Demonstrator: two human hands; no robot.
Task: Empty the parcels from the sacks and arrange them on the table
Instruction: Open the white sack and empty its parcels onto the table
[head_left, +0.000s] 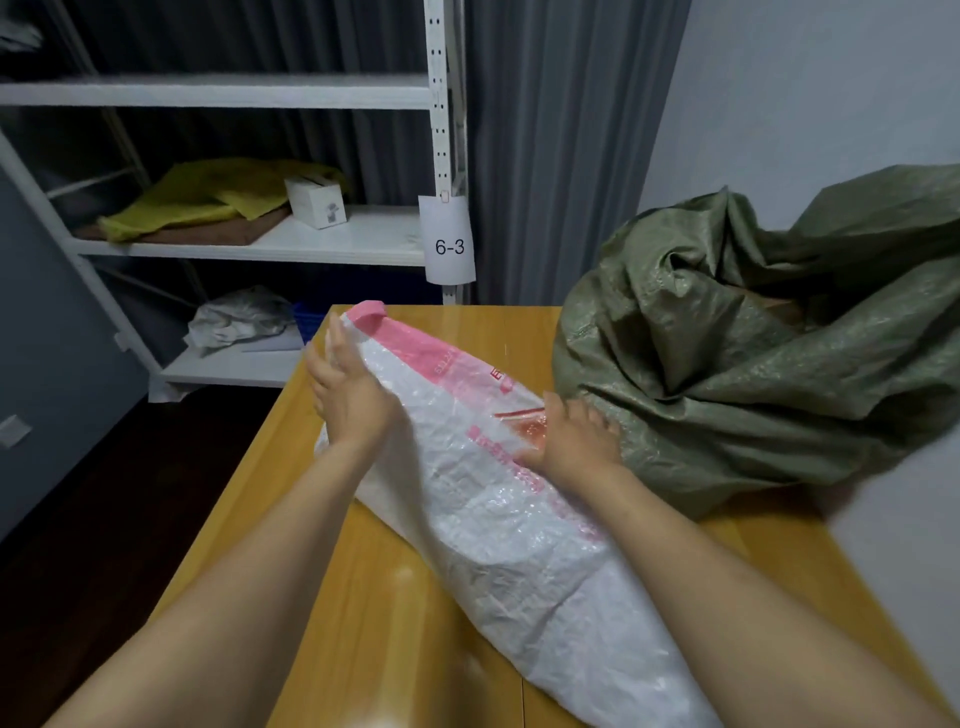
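A white sack (498, 519) with pink print lies slantwise across the wooden table (363, 597), its pink-banded end near the far left corner and its other end running off towards the near right edge. It looks bulky, but what it holds is hidden.

The left hand (350, 400) is against the sack's left side near the far end, fingers straight and close together, pointing away from the person and pressing on the material without gripping it. The right hand (574, 441) lies palm down on the sack's right side, about midway along, fingers spread and relaxed, their tips reaching where the white sack meets the green sack (753, 374).

The green sack sits slumped and crumpled along the table's far right edge, against the pale wall and touching the white one. Something brown shows deep in its folds; I cannot tell what it is.

Beyond the table's far edge stands a white shelf unit (337, 236) with a paper label (449, 244) reading "6-3". A yellow cloth (208, 195) and a small white box (317, 200) lie on its middle shelf, and a crumpled grey bag (239, 317) on a lower one. A grey curtain (561, 156) hangs behind.
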